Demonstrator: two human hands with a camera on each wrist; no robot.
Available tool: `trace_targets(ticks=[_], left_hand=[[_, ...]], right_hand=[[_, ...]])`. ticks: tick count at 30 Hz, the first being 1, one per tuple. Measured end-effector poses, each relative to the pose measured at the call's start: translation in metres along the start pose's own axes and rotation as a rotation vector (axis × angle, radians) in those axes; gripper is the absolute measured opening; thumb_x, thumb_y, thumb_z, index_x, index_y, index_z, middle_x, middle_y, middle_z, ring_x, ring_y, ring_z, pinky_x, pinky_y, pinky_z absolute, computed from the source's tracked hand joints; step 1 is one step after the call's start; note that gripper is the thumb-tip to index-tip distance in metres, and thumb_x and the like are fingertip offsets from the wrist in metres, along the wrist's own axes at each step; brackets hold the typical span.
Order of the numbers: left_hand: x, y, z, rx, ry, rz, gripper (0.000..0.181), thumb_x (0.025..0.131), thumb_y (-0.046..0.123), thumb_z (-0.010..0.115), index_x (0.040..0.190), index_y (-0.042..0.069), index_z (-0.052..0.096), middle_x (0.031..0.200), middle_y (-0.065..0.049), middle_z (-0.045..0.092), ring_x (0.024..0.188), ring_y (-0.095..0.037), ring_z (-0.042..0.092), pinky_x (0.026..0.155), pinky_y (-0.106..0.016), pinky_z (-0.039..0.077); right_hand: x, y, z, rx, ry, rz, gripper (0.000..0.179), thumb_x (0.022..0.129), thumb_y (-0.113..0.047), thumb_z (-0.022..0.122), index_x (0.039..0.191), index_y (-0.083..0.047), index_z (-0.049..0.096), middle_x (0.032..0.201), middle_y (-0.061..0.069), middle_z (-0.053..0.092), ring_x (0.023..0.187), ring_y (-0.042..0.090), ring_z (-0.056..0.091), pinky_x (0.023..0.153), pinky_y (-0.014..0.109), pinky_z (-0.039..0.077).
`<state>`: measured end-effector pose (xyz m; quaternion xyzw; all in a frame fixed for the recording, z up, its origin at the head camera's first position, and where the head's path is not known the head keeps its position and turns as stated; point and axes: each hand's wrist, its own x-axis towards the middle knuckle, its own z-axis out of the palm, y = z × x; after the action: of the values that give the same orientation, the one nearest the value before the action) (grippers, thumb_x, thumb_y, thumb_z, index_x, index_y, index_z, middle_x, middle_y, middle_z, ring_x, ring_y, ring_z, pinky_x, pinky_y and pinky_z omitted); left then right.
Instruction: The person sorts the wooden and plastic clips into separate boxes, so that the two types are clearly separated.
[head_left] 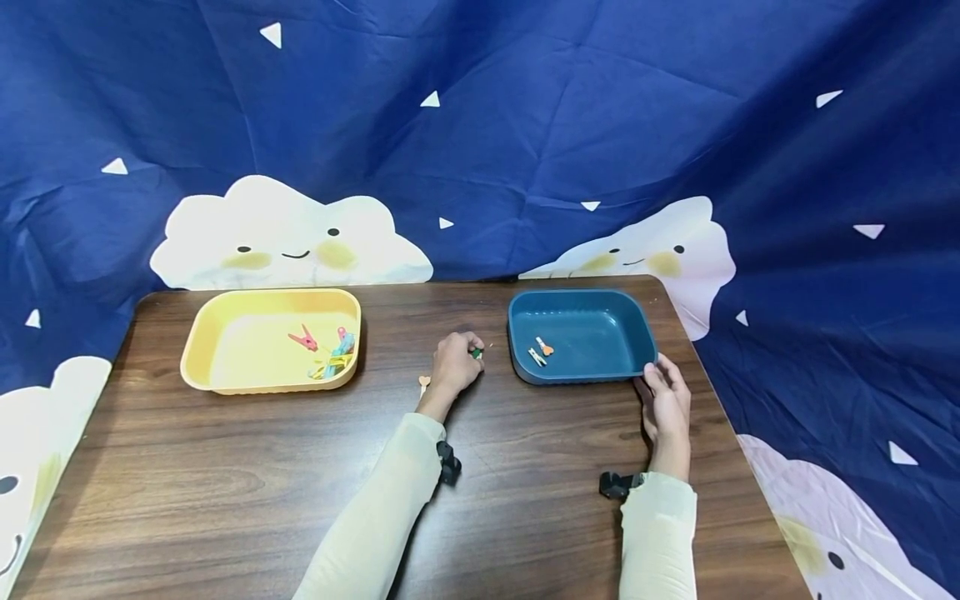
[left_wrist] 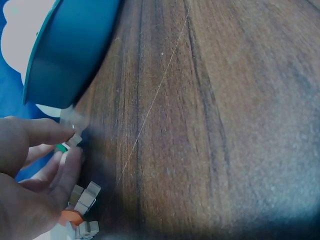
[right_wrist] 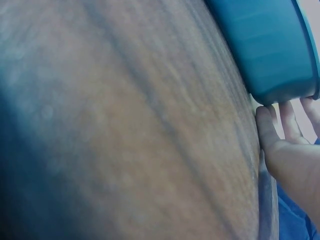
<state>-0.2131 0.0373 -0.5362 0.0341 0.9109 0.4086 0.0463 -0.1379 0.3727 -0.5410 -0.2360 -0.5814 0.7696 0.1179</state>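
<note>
Between thumb and fingertips, my left hand pinches a small wooden clothespin with a green decoration, low over the table left of the blue tray. Beside that hand lie more small clothespins, including one with an orange heart; in the left wrist view their pale ends show under the palm. My right hand touches the blue tray's near right corner with extended fingers, thumb low by the table in the right wrist view. Inside the blue tray are an orange-heart clothespin and a pale clothespin.
A yellow tray stands at the back left of the wooden table. Its right end holds a red clothespin and several yellow and blue ones. A blue curtain with white clouds hangs behind the table.
</note>
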Motion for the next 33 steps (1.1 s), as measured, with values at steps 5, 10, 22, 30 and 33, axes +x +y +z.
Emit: trace_targets(ticks=[5, 10, 22, 30, 33], left_hand=[[0.001, -0.002, 0.001, -0.049, 0.028, -0.008, 0.025, 0.075, -0.001, 0.082, 0.097, 0.009, 0.076, 0.093, -0.003, 0.072, 0.092, -0.024, 0.066, 0.086, -0.041, 0.054], [0.000, -0.002, 0.001, -0.103, 0.056, -0.005, 0.026, 0.073, -0.002, 0.082, 0.096, 0.008, 0.077, 0.091, -0.003, 0.073, 0.089, -0.022, 0.067, 0.084, -0.037, 0.054], [-0.001, 0.002, -0.006, -0.392, 0.030, -0.073, 0.026, 0.077, -0.003, 0.078, 0.103, 0.002, 0.075, 0.093, -0.003, 0.073, 0.081, -0.017, 0.072, 0.078, -0.032, 0.058], [-0.004, 0.001, -0.009, -0.466, 0.014, -0.089, 0.030, 0.079, -0.002, 0.079, 0.109, -0.001, 0.074, 0.098, -0.008, 0.073, 0.086, -0.021, 0.074, 0.076, -0.029, 0.059], [-0.005, 0.000, -0.010, -0.484, 0.010, -0.097, 0.032, 0.080, -0.002, 0.079, 0.111, -0.001, 0.073, 0.101, -0.009, 0.073, 0.087, -0.022, 0.074, 0.077, -0.030, 0.059]], right_hand=[[-0.001, 0.000, 0.000, -0.004, -0.005, 0.006, 0.044, 0.105, -0.010, 0.054, 0.148, -0.002, 0.045, 0.130, 0.003, 0.048, 0.129, 0.017, 0.044, 0.119, 0.041, 0.031], [-0.001, -0.001, 0.001, 0.002, -0.007, 0.003, 0.044, 0.105, -0.010, 0.054, 0.148, -0.002, 0.044, 0.131, 0.003, 0.048, 0.130, 0.018, 0.043, 0.119, 0.042, 0.030], [0.001, 0.000, 0.000, 0.015, -0.006, -0.004, 0.046, 0.104, -0.009, 0.055, 0.147, 0.000, 0.044, 0.132, 0.005, 0.048, 0.134, 0.022, 0.041, 0.119, 0.043, 0.031], [0.001, 0.001, -0.001, 0.015, -0.009, -0.004, 0.045, 0.104, -0.009, 0.056, 0.147, 0.000, 0.045, 0.131, 0.005, 0.048, 0.132, 0.021, 0.042, 0.119, 0.043, 0.031], [0.002, 0.001, -0.001, 0.022, -0.009, -0.005, 0.045, 0.104, -0.009, 0.056, 0.146, 0.000, 0.045, 0.130, 0.004, 0.049, 0.131, 0.020, 0.043, 0.119, 0.043, 0.031]])
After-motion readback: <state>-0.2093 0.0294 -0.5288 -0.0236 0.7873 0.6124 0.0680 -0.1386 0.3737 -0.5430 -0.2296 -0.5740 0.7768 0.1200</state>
